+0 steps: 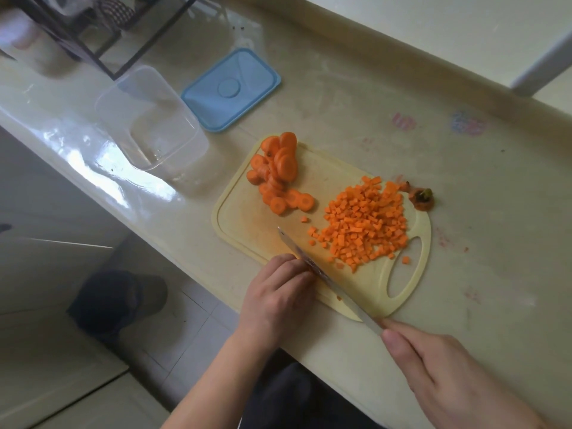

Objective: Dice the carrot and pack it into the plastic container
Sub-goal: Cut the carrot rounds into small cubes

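Here, right hand (445, 370) gripping knife (325, 274), diced carrot (365, 227)

A home kitchen. A pale yellow plastic cutting board (244, 230) lies on a glossy cream stone countertop (464, 243), heaped with diced and sliced carrot. Beyond the board stand a clear plastic food container (148, 119) and its blue lid (230, 89); farther off, a black wire rack (93, 35). Light floor tiles (77, 351) lie below.

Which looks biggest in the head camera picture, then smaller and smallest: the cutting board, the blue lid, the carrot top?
1. Cutting board, clearly the biggest.
2. Blue lid, though it lies farther from the camera, so it may look smaller than it is.
3. Carrot top, by far the smallest.
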`<act>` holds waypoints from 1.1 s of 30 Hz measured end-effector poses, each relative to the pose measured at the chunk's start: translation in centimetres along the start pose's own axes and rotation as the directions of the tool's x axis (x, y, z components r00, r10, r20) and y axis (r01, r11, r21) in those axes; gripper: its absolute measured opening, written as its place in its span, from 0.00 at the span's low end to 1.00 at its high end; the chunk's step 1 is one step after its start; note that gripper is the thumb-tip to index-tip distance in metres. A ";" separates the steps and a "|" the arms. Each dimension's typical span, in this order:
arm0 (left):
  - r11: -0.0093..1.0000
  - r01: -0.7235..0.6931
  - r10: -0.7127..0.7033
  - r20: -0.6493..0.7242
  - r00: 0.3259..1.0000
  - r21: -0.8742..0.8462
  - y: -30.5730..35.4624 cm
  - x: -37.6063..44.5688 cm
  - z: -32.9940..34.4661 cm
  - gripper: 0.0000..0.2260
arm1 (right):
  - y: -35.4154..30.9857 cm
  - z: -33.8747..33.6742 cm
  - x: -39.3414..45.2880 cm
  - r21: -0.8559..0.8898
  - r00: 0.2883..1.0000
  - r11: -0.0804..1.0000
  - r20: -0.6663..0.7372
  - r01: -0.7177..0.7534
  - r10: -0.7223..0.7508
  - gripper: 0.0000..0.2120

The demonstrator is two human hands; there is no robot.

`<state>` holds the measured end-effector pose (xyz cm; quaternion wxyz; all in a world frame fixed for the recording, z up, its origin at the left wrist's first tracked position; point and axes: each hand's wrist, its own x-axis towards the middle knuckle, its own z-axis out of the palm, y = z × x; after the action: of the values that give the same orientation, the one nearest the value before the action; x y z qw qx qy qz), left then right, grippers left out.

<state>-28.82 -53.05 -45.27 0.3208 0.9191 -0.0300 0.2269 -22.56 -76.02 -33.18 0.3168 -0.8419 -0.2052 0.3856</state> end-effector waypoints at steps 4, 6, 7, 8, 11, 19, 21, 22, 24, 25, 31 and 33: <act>1.000 0.020 -0.020 -0.024 1.000 -0.003 0.1 0.1 0.0 0.11 | -0.6 0.8 1.4 -0.017 0.997 0.999 -0.057 0.050 -0.050 0.19; 1.000 0.022 -0.022 -0.018 1.000 -0.002 0.0 0.1 0.0 0.10 | -1.0 0.7 2.1 -0.002 0.995 0.997 -0.071 0.075 -0.075 0.19; 1.000 0.016 -0.016 -0.012 1.000 0.006 -0.1 0.0 -0.1 0.09 | -1.2 0.6 2.3 0.016 0.994 0.997 -0.079 0.074 -0.073 0.19; 1.000 0.006 -0.006 -0.007 1.000 0.013 -0.2 -0.1 -0.1 0.08 | -1.3 0.3 2.3 0.038 0.994 0.997 -0.091 0.067 -0.063 0.17; 1.000 0.002 -0.001 -0.009 1.000 0.012 -0.3 -0.3 -0.3 0.04 | -1.7 -0.7 2.1 0.092 0.994 0.995 -0.098 0.048 -0.039 0.15; 0.999 0.031 -0.028 -0.112 0.993 0.025 0.0 -0.7 -1.2 0.08 | -1.7 -0.7 0.2 0.078 1.000 0.997 -0.006 0.026 -0.026 0.19; 0.999 0.036 -0.033 -0.083 0.996 0.040 -0.2 -0.8 -1.0 0.07 | -1.2 -0.4 0.1 0.063 1.000 0.998 0.007 0.017 -0.017 0.26; 0.998 0.041 -0.038 -0.074 0.997 0.038 -0.3 -0.7 -0.9 0.07 | -0.9 -0.2 0.1 0.052 1.000 0.999 0.013 0.017 -0.017 0.29; 0.998 0.046 -0.044 -0.063 0.997 0.031 -0.4 -0.6 -0.7 0.09 | -0.5 0.0 0.0 0.025 1.000 1.000 0.028 0.015 -0.015 0.33; 0.998 0.047 -0.045 -0.058 0.997 0.030 -0.5 -0.6 -0.6 0.10 | -0.2 0.2 0.0 0.021 1.000 1.000 0.026 0.010 -0.011 0.33; 0.998 0.059 -0.057 -0.076 0.995 0.018 -0.4 -0.5 -0.6 0.09 | -0.2 1.6 0.9 -0.084 0.997 0.995 -0.052 0.051 -0.056 0.31; 0.998 0.051 -0.049 -0.072 0.996 0.031 -0.2 -0.5 -0.5 0.09 | -0.7 1.3 1.5 -0.052 0.997 0.997 -0.038 0.060 -0.062 0.19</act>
<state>-29.47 -52.58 -45.27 0.3122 0.9160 0.0083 0.2519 -22.74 -74.16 -34.13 0.3109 -0.8505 -0.2340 0.3539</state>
